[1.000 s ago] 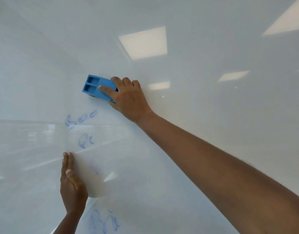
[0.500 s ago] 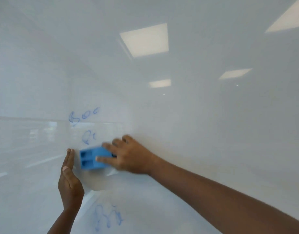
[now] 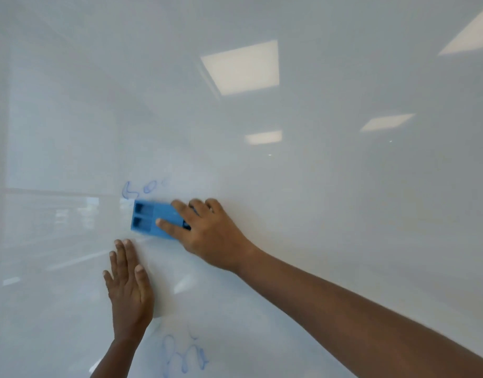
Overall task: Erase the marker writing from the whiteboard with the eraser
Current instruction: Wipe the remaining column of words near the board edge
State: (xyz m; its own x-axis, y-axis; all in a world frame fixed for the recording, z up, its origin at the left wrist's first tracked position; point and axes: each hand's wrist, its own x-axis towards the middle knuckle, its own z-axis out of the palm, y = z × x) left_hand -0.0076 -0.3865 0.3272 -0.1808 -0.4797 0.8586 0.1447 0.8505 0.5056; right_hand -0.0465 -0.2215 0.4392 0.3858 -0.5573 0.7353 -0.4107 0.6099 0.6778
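Gripping blue plastic block eraser, right hand fingers clamp its sides; left hand flat, fingers spread, on glossy whiteboard. You press evenly, sweep up over blue marker writing.

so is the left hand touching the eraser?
Apart. The head view shows bare whiteboard between the left hand fingertips and the blue eraser held by the right hand.

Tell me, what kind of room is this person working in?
Probably an office or classroom. A large glossy whiteboard fills the view, blue marker writing remains on it, and square ceiling light panels are reflected in it.
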